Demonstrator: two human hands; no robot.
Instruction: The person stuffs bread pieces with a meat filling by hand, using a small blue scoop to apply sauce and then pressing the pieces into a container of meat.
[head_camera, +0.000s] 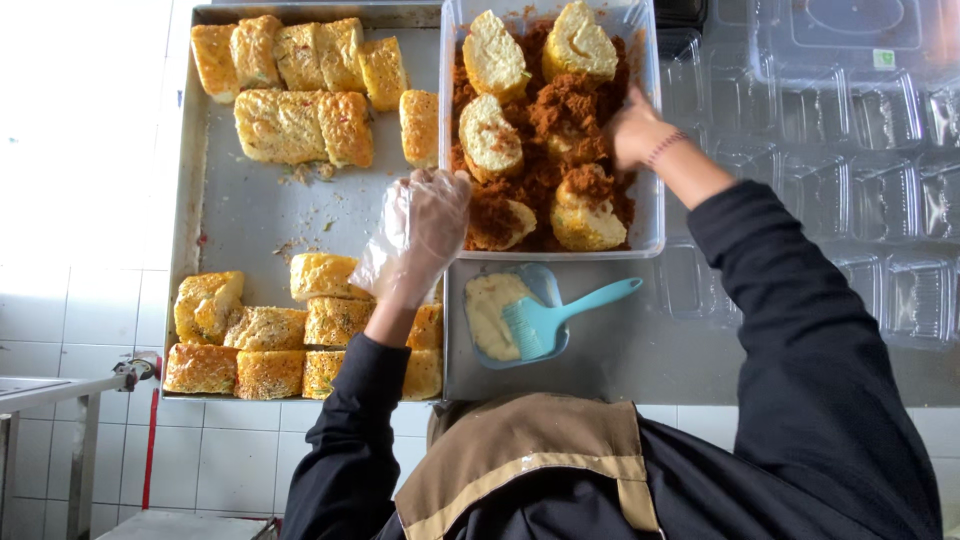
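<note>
The step in hand looks like coating rolls in floss. The right hand (640, 130) reaches into the clear tub (650, 215), fingers curled in the brown floss (565, 105) beside a roll (585, 210); whether it pinches anything I cannot tell. The gloved left hand (420, 235) hovers at the tub's near corner over the tray (260, 215), fingers loosely spread. Next calls for turning a roll.

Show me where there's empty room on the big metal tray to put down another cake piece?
The metal tray is bare in its middle strip, between the upper group of rolls and the lower group of rolls, with only crumbs there. The gloved left hand hangs at that strip's right end. The clear tub is crowded with rolls and brown floss.
</note>
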